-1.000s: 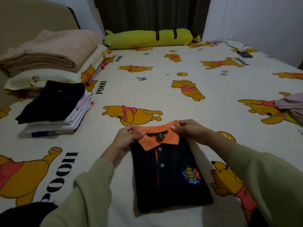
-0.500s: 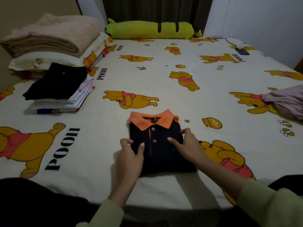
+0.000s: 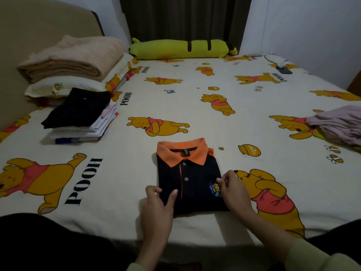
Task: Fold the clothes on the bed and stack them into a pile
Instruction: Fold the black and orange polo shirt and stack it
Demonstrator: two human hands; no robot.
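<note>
A folded black polo shirt with an orange collar lies on the bed near its front edge, collar pointing away from me. My left hand holds its near left corner, thumb off the edge and fingers on top. My right hand pinches the shirt's right edge beside the chest badge. A pile of folded clothes, with a black garment on top, stands at the left of the bed, apart from the shirt.
Crumpled pink clothes lie at the right edge. A folded beige blanket rests on a pillow behind the pile. A long green plush bolster lies at the far end, and a dark phone at the far right.
My hands left the collar and came down to the shirt's near corners. The shirt now lies shorter, folded in half, and my view has pulled back.
</note>
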